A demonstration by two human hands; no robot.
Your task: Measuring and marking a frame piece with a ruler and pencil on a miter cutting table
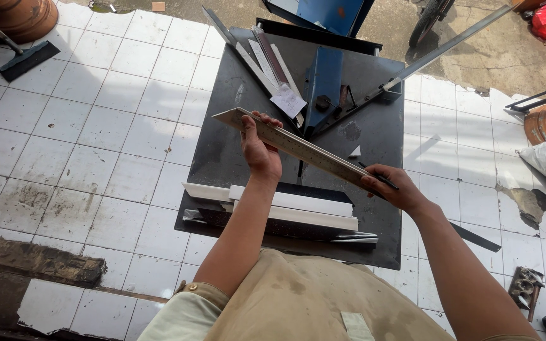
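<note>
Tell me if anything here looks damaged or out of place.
Yes: the white floor tiles right of the dark work table are chipped, with a bare patch and a ragged edge by the concrete. The left hand and right hand hold a long moulding strip above the table.

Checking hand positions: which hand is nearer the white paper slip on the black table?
Left. The left hand grips the strip near its far end, just below the paper slip. The right hand, with a pen, holds the other end, farther away.
</note>
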